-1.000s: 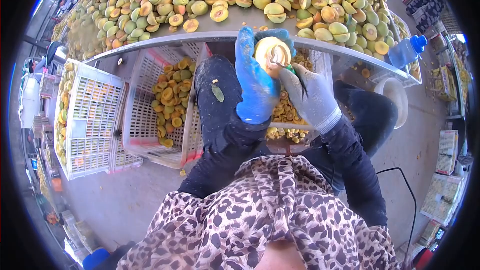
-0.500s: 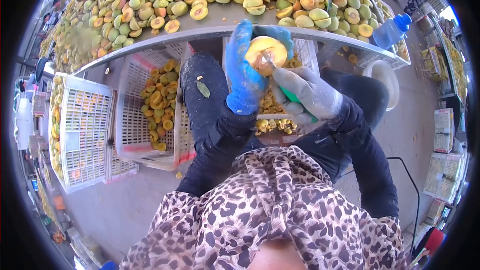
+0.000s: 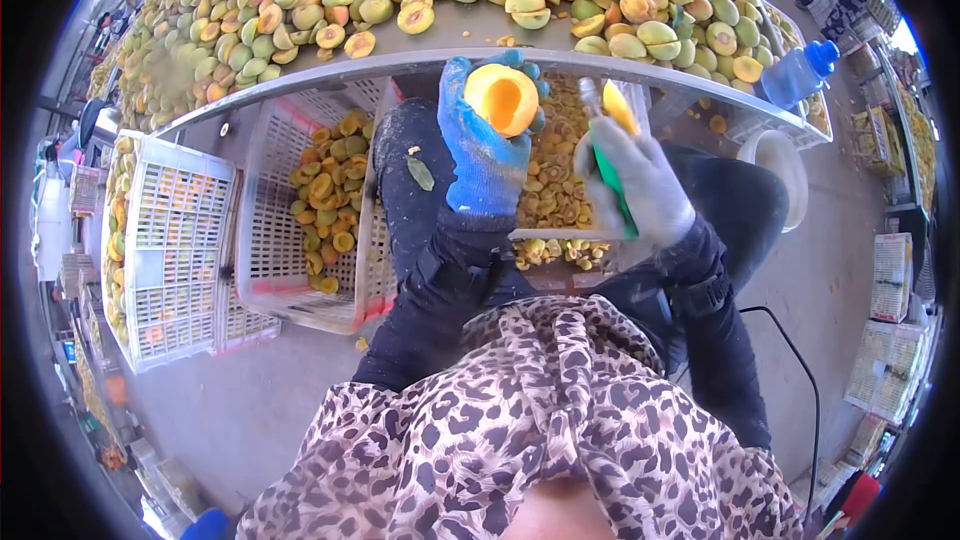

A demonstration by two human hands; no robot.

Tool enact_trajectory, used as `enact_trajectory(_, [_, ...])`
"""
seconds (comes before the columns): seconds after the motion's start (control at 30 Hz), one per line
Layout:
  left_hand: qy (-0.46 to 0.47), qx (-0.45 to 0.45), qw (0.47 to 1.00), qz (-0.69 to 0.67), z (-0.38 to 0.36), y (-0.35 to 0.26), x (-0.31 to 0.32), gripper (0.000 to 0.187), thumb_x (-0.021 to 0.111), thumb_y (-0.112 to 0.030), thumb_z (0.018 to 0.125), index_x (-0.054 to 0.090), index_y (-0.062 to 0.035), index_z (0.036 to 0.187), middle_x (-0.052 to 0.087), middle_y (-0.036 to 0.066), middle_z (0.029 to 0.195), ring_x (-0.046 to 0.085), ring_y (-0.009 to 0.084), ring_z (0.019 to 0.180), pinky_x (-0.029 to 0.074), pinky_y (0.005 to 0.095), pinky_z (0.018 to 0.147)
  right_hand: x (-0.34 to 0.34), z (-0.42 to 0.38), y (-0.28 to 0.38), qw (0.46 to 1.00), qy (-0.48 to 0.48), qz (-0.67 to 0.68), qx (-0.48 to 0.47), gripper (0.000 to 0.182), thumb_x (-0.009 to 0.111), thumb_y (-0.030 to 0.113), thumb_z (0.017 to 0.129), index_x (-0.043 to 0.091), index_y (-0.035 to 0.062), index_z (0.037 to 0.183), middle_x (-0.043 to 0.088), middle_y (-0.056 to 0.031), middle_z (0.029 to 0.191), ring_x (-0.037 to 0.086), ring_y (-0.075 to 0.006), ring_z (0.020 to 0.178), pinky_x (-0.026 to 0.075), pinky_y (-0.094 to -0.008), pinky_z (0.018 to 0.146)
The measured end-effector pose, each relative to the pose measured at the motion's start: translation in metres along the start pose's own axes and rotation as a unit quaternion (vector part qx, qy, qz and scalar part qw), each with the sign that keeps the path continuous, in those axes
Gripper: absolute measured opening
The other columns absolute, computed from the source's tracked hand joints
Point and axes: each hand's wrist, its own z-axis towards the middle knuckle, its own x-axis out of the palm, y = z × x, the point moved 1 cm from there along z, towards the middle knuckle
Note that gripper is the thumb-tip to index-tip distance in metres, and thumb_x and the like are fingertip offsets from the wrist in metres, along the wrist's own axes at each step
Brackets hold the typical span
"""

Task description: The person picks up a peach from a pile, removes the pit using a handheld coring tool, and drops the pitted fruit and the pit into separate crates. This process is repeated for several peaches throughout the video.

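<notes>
My left hand point(image 3: 485, 168), in a blue glove, holds a hollowed peach half point(image 3: 503, 100) with its cut face up and a deep orange hollow in the middle. To its right, my right hand point(image 3: 650, 185), in a grey glove, grips a green-handled pitting tool point(image 3: 613, 178). A yellow-orange piece of fruit flesh point(image 3: 620, 108) sits by the thumb and the tool's metal end; the hand is slightly blurred. Below and between the hands, cut-out peach pits point(image 3: 555, 175) fill a container under the table edge. Many peach halves point(image 3: 640, 5) lie heaped on the table ahead.
A white crate point(image 3: 262, 230) at my left holds hollowed halves, beside another filled crate point(image 3: 175, 250). A metal rim point(image 3: 400, 66) edges the table. At the right are a blue bottle point(image 3: 795, 78) and a white bucket point(image 3: 785, 175). A leaf point(image 3: 420, 173) lies on my leg.
The tool has come out of the peach half and moved right with my right hand. The half's centre, pit and all, is now a hollow. My left hand has tilted slightly.
</notes>
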Motion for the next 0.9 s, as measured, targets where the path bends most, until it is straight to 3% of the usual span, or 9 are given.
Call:
enact_trajectory(0.23, [-0.018,0.004,0.999,0.047,-0.007,0.010,-0.042,0.040,0.055,-0.033,0.091,0.051,-0.0031,0.117,0.061,0.012,0.104,0.062,0.0287,0.094,0.053,0.0401,0.077,0.018,0.027,0.003,0.788,-0.177,-0.541,-0.235,0.025,0.057,0.034,0.089,0.054,0.0090,0.086,0.059,-0.0157,0.060,0.061,-0.0352,0.057,0.048,-0.0424,0.048])
enact_trajectory(0.3, [0.114,0.380,0.701,0.592,-0.018,0.011,-0.042,0.048,0.061,-0.009,0.084,0.044,0.0024,0.128,0.054,0.016,0.119,0.055,0.0316,0.109,0.046,0.0390,0.093,0.022,0.034,0.000,0.761,-0.170,-0.587,-0.219,0.026,0.055,0.036,0.090,0.053,0.0109,0.084,0.061,-0.0127,0.060,0.062,-0.0322,0.056,0.049,-0.0408,0.048])
enact_trajectory(0.37, [0.094,0.265,0.838,0.469,-0.024,0.012,-0.045,0.062,0.060,0.009,0.075,0.038,0.0061,0.133,0.047,0.019,0.129,0.048,0.0337,0.118,0.037,0.0377,0.103,0.024,0.038,-0.007,0.699,-0.152,-0.682,-0.154,0.015,0.055,0.024,0.087,0.052,0.0093,0.086,0.063,-0.0083,0.065,0.065,-0.0292,0.058,0.050,-0.0404,0.050])
enact_trajectory(0.43, [0.115,0.367,0.654,0.651,-0.032,0.002,-0.052,0.049,0.058,-0.005,0.083,0.044,0.0063,0.128,0.049,0.021,0.128,0.049,0.0357,0.117,0.038,0.0399,0.102,0.020,0.044,-0.022,0.693,-0.147,-0.690,-0.148,0.009,0.055,0.018,0.084,0.052,0.0106,0.087,0.063,-0.0067,0.067,0.066,-0.0271,0.060,0.051,-0.0398,0.051])
enact_trajectory(0.47, [0.115,0.268,0.876,0.384,-0.036,0.002,-0.050,0.042,0.050,-0.021,0.089,0.051,0.0063,0.120,0.053,0.022,0.123,0.050,0.0367,0.115,0.039,0.0422,0.099,0.008,0.054,-0.038,0.698,-0.140,-0.697,-0.083,0.012,0.054,0.022,0.086,0.052,0.0099,0.090,0.064,-0.0085,0.068,0.066,-0.0286,0.061,0.052,-0.0408,0.054])
enact_trajectory(0.57, [-0.091,0.184,0.889,0.409,-0.050,-0.060,-0.016,0.013,0.057,-0.017,0.089,0.057,-0.0035,0.090,0.054,0.002,0.087,0.052,0.0096,0.083,0.043,0.0255,0.073,-0.033,0.059,-0.053,0.725,-0.138,-0.674,0.031,0.022,0.051,0.030,0.090,0.054,0.0088,0.094,0.065,-0.0118,0.071,0.066,-0.0320,0.065,0.052,-0.0433,0.059])
enact_trajectory(0.63, [-0.169,0.261,0.725,0.615,-0.030,-0.106,-0.036,0.016,0.060,-0.017,0.087,0.059,-0.0029,0.093,0.058,0.006,0.088,0.055,0.0163,0.084,0.045,0.0308,0.074,-0.033,0.049,-0.065,0.751,-0.128,-0.642,0.083,0.028,0.049,0.035,0.091,0.055,0.0082,0.096,0.066,-0.0132,0.072,0.066,-0.0339,0.068,0.052,-0.0448,0.061])
enact_trajectory(0.7, [-0.093,0.454,0.228,0.856,0.015,-0.121,-0.068,0.019,0.062,-0.017,0.085,0.060,-0.0030,0.098,0.061,0.012,0.093,0.057,0.0265,0.089,0.045,0.0389,0.078,-0.028,0.049,-0.074,0.785,-0.123,-0.601,0.088,0.039,0.046,0.045,0.091,0.058,0.0079,0.095,0.067,-0.0142,0.072,0.066,-0.0368,0.068,0.051,-0.0473,0.062])
enact_trajectory(0.9, [0.190,0.374,0.457,0.784,0.170,-0.023,-0.029,0.041,0.057,-0.027,0.088,0.052,-0.0022,0.120,0.059,0.021,0.111,0.054,0.0383,0.105,0.044,0.0458,0.089,0.015,0.044,-0.101,0.803,0.099,-0.587,-0.031,0.025,0.049,0.027,0.086,0.066,0.0100,0.083,0.067,-0.0127,0.079,0.067,-0.0293,0.066,0.052,-0.0428,0.054])
